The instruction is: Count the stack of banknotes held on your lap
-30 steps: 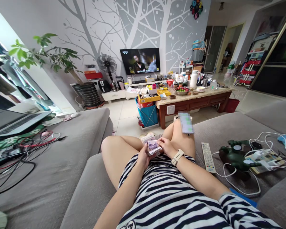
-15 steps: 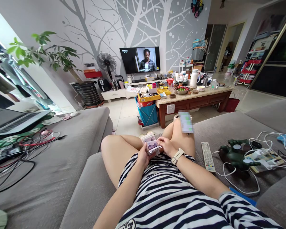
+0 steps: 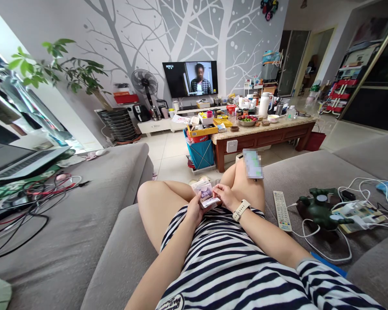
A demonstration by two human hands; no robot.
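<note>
A small stack of purple-and-white banknotes [image 3: 204, 192] is held above my lap. My left hand [image 3: 194, 209] grips the stack from the left, its thumb across the notes. From the right, my right hand [image 3: 224, 196] pinches the edge of the notes with thumb and fingers; a pale watch is on that wrist. The lower part of the stack bends towards me, and its underside is hidden. A phone [image 3: 253, 164] with a blurred screen rests on my right thigh, a little beyond my right hand.
On the sofa to my right lie a remote control [image 3: 282, 211], a dark green figure [image 3: 323, 209] and a power strip [image 3: 362, 218] with white cables. A laptop [image 3: 22, 161] and tangled cables are at left. Ahead stands a crowded coffee table [image 3: 265, 137] beside a blue bin [image 3: 200, 154].
The top note, upright between my hands before, has folded down towards me, showing another note's face behind it. Both hands stay in nearly the same place.
</note>
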